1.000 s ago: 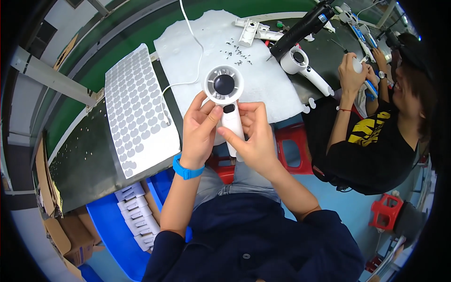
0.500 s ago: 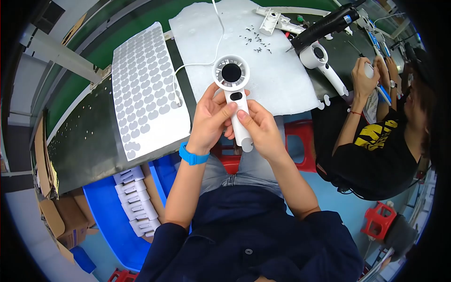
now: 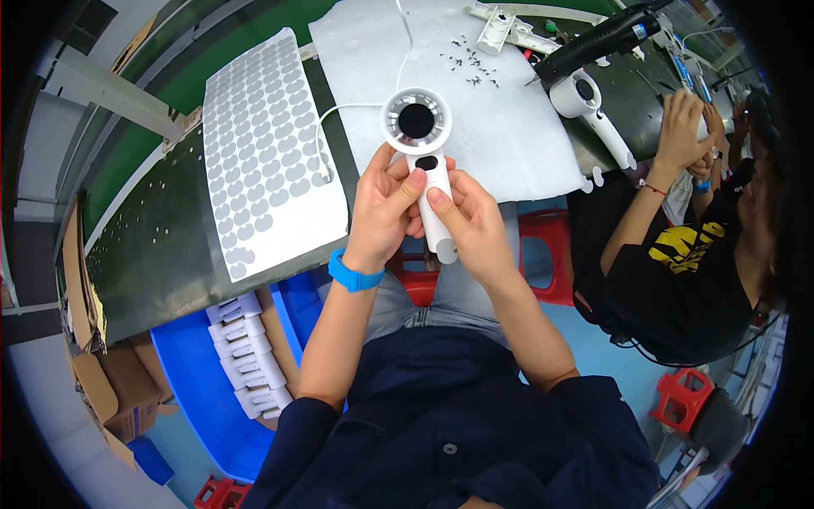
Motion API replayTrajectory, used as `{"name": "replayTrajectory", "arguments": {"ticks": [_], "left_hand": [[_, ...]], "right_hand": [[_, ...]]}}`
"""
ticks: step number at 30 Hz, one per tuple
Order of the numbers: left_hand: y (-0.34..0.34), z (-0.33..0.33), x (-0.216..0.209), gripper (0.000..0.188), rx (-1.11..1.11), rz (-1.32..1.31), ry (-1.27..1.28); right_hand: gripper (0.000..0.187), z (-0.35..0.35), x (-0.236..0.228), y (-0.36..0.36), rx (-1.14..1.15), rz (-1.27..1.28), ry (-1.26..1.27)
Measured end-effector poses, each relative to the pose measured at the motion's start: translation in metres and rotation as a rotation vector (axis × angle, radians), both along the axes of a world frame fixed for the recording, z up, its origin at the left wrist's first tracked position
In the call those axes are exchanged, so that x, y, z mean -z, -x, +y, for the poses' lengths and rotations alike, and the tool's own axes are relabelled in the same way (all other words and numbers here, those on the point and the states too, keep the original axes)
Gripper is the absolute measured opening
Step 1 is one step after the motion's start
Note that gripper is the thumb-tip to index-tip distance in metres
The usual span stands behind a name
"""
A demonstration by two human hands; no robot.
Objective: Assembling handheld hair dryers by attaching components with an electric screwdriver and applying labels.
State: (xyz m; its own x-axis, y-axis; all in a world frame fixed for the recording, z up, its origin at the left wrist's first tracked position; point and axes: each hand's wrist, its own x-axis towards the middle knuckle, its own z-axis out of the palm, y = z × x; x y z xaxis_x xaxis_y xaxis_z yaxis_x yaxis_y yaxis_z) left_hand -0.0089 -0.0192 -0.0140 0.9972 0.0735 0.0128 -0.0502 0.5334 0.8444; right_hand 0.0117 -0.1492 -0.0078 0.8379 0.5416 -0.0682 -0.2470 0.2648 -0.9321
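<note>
A white handheld fan point(image 3: 436, 227) with a round head and a black centre is held upright before me, over the table's near edge. My left hand point(image 3: 383, 205) is closed round the left of its handle, thumb beside the small dark oval panel. From the other side my right hand point(image 3: 476, 222) grips the handle, thumb lying on its front. The blades inside the head look smeared. A white cable point(image 3: 348, 106) runs on the table behind the fan head; whether it joins the fan is hidden.
Left of my hands lies a sheet of grey round stickers point(image 3: 267, 161). On the white foam mat point(image 3: 356, 51) are small screws point(image 3: 471, 61); a black electric screwdriver point(image 3: 598, 47) and a second fan point(image 3: 600, 123) are right. A blue bin point(image 3: 191, 382) holds white parts. A co-worker point(image 3: 678, 254) sits at right.
The fan's blades showed separately before and are now blurred, as if spinning. My left thumb has shifted slightly up the handle. The co-worker's hands have moved.
</note>
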Motion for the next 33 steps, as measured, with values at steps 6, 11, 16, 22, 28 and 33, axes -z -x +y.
{"name": "replayTrajectory", "arguments": {"ticks": [6, 11, 16, 22, 28, 33], "left_hand": [[0.005, -0.002, 0.007, 0.05, 0.022, -0.126, 0.303], [0.005, -0.008, 0.002, 0.061, 0.076, -0.244, 0.493], [0.009, -0.009, -0.003, 0.058, 0.09, -0.234, 0.484], [0.013, -0.012, 0.005, 0.052, 0.092, -0.221, 0.58], [0.014, -0.019, 0.01, 0.041, 0.042, -0.128, 0.742], [0.018, -0.027, -0.007, 0.046, -0.006, -0.044, 0.739]], "right_hand": [[0.048, -0.023, -0.032, 0.004, -0.123, -0.084, 0.067], [0.048, -0.029, -0.038, 0.025, -0.08, -0.287, 0.196], [0.039, -0.031, -0.035, 0.024, 0.166, -0.614, 0.295], [0.04, -0.028, -0.034, 0.019, 0.206, -0.73, 0.248], [0.048, -0.018, -0.032, 0.018, 0.196, -0.77, 0.252], [0.047, -0.015, -0.031, 0.013, 0.239, -0.853, 0.242]]}}
